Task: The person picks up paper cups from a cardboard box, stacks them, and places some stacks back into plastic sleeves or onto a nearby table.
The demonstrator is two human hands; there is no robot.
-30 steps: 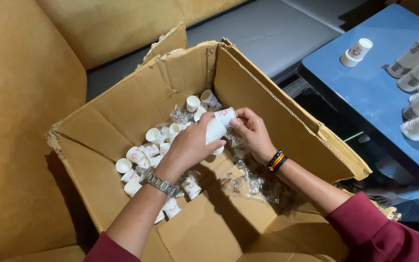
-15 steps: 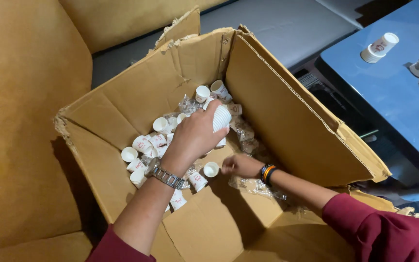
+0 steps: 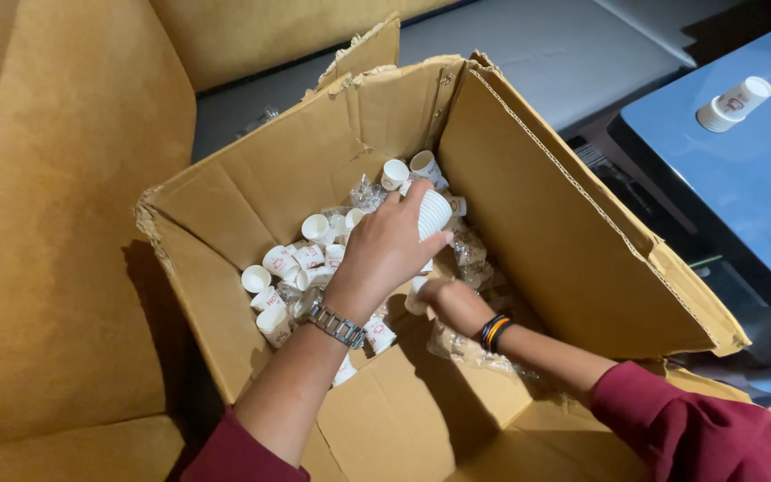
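A large open cardboard box (image 3: 573, 232) holds several small white paper cups (image 3: 283, 263) with red print and crumpled clear plastic wrappers (image 3: 470, 254). My left hand (image 3: 384, 254), with a metal watch on its wrist, is inside the box and grips a short stack of white cups (image 3: 433, 214) from above. My right hand (image 3: 452, 305), with coloured bands on the wrist, is lower down near the box floor. Its fingers are curled on a single white cup (image 3: 415, 295). Both sleeves are dark red.
The box rests on a mustard-yellow sofa (image 3: 55, 223). A blue table (image 3: 742, 187) stands to the right with two white cups (image 3: 733, 100) lying on it. One box flap (image 3: 372, 49) sticks up at the back.
My right hand left the cup stack and dropped to the box floor, onto a loose cup. My left hand kept the stack and stayed nearly in place.
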